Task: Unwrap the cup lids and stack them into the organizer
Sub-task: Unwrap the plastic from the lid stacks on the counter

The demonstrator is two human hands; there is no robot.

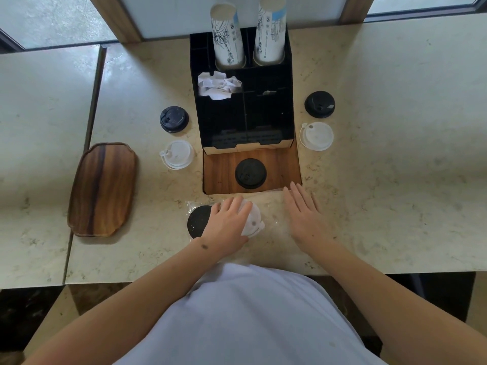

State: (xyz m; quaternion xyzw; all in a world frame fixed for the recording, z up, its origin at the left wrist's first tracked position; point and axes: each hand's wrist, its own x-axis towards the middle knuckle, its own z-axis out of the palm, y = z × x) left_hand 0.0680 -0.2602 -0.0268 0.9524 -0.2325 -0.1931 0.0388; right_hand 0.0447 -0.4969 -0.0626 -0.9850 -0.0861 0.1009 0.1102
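Observation:
A clear plastic wrap point(274, 219) lies on the counter in front of me with a black lid point(198, 224) and a white lid point(254, 222) inside it. My left hand point(228, 222) rests on top of the white lid, fingers spread. My right hand point(305, 214) lies flat on the wrap's right part, fingers apart, holding nothing. The black organizer point(263, 111) stands behind on a wooden base point(221, 169), where another black lid point(250, 173) sits. Loose lids lie beside it: black point(174, 119) and white point(177, 154) on the left, black point(319, 104) and white point(316, 135) on the right.
Two stacks of paper cups point(228, 35) point(270, 30) stand in the organizer's back slots, and crumpled white paper point(217, 85) fills one compartment. A wooden tray point(104, 189) lies at the left. The counter's front edge point(395, 272) runs just behind my arms.

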